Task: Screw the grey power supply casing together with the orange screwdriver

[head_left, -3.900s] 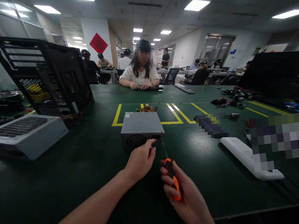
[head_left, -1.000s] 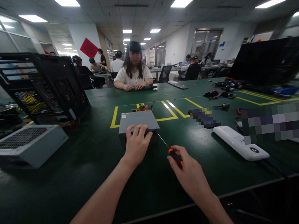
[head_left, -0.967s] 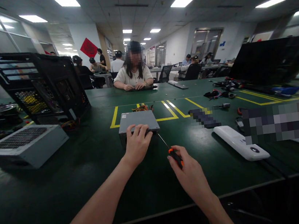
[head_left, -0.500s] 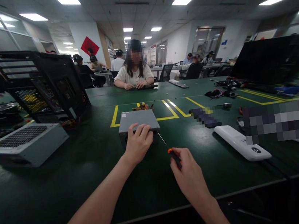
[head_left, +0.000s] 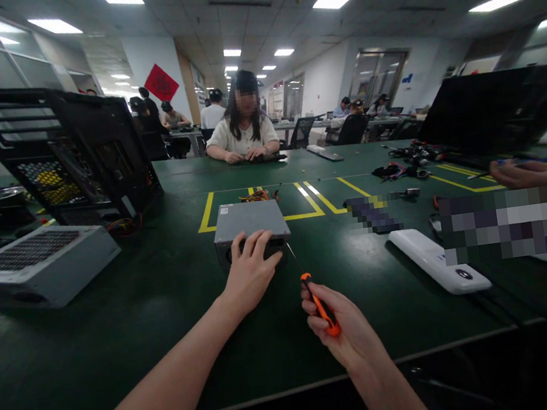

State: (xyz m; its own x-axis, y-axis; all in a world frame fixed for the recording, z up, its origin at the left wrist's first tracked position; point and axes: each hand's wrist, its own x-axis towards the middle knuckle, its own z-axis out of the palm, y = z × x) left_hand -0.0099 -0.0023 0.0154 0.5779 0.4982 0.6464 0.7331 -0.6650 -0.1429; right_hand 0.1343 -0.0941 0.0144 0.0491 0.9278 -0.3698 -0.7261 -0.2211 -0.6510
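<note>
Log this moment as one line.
left hand: on middle box | right hand: holding screwdriver | shaft: pointing toward middle box

Your grey metal power supply (head_left: 249,216) sits flat at twelve o'clock, its dark face toward you, coloured wires (head_left: 258,196) bunched behind. Your orange-and-black screwdriver (head_left: 323,309) slants, tip toward eleven o'clock, at the power supply's near right corner.

Left hand (head_left: 250,267): fingers spread, forearm (head_left: 168,367) slanting inward | right hand (head_left: 336,321): fingers curled, palm seemingly turned upward
</note>
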